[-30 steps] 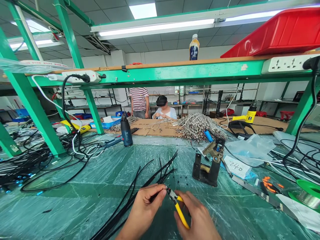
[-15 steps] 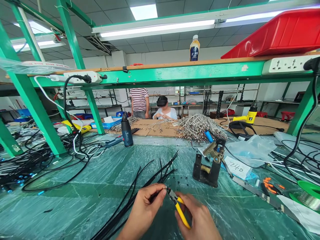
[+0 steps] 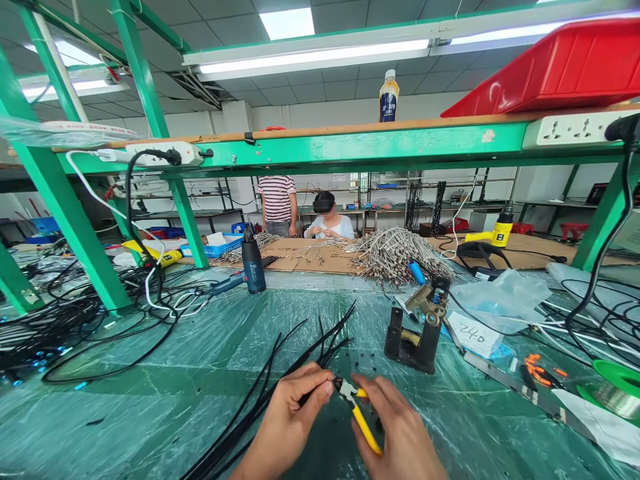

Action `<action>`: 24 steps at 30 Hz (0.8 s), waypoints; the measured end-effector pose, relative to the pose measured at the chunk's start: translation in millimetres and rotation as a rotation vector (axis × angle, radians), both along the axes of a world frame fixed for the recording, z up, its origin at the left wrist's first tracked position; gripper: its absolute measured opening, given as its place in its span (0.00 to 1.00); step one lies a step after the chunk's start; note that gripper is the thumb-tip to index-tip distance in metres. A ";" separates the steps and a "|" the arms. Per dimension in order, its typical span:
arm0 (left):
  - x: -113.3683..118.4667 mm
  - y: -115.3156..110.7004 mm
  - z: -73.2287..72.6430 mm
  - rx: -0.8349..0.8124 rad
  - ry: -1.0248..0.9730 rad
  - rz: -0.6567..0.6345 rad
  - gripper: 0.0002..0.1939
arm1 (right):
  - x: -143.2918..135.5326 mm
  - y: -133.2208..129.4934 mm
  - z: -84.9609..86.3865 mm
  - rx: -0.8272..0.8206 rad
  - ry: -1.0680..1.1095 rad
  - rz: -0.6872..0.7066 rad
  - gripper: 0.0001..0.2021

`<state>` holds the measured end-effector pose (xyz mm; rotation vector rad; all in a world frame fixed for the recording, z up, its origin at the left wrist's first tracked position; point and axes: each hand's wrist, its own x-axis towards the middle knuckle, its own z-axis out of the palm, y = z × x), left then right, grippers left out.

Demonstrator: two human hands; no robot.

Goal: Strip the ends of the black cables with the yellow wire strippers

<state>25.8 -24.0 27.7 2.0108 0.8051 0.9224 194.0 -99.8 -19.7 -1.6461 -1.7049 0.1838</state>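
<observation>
My left hand [image 3: 295, 410] pinches the end of a black cable between thumb and forefinger; most of that cable is hidden by the hand. My right hand [image 3: 395, 420] is wrapped round the yellow handles of a pair of cutting pliers [image 3: 366, 430]. The jaws of the pliers are at the cable tip, just right of my left fingertips, and I cannot tell whether they touch it. A bundle of black cables [image 3: 260, 400] lies on the table under and beyond my left hand. Small dark scraps are scattered past the pliers.
A dark blue heat gun [image 3: 254, 263] stands upright at the back. A black metal stand [image 3: 413, 343], a solder spool [image 3: 617, 387] and a steel ruler [image 3: 525, 393] lie to the right. Black cables [image 3: 45, 320] crowd the left. Two people are beyond the bench.
The pliers' handles have spread a little and my right fingers have loosened. The pliers' head has shifted slightly to the right; my left hand has barely moved.
</observation>
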 end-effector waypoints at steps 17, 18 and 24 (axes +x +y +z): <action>-2.6 0.3 -1.9 -0.088 -0.025 -0.040 0.18 | 9.4 0.6 4.7 -0.014 -0.119 0.094 0.25; -2.8 0.0 -0.6 -0.086 -0.021 -0.048 0.19 | 9.8 0.5 5.5 -0.015 -0.121 0.098 0.26; -6.9 0.7 5.1 -0.146 -0.003 -0.131 0.20 | 10.3 -2.6 12.1 -0.070 -0.108 0.116 0.29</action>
